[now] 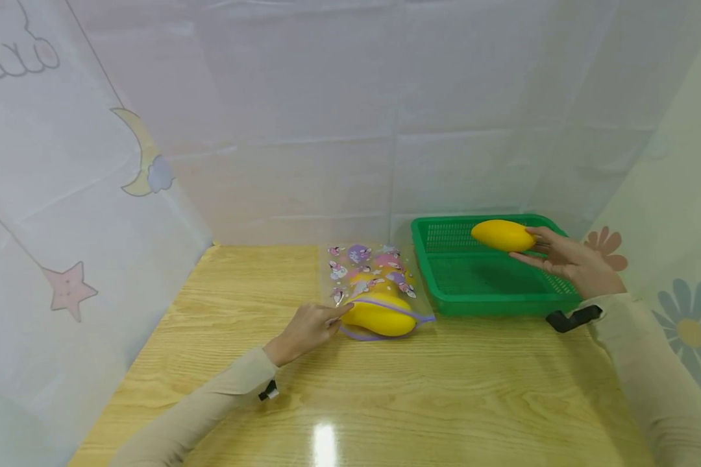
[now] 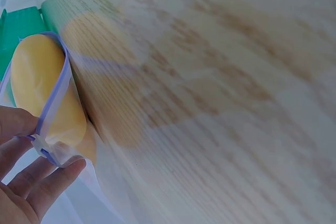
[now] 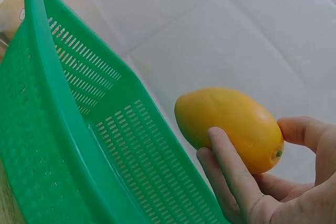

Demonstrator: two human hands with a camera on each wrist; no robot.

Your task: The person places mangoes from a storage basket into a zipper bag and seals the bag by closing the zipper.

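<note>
Aloft, mango (image 1: pixel 502 235) (yellow), right fingers (image 3: pixel 231 163) gripping

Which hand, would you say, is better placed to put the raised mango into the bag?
Probably the right hand, which holds the mango; the left hand grips the edge of the open bag.

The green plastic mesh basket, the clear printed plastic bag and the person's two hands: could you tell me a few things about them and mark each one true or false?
1. The right hand holds a smooth, oval yellow fruit. True.
2. In the head view, the green plastic mesh basket stands left of the clear printed plastic bag. False: it stands to the right.
3. The left hand pinches the bag's purple edge. True.
4. The bag holds no fruit. False: a yellow fruit shows in its mouth.
</note>
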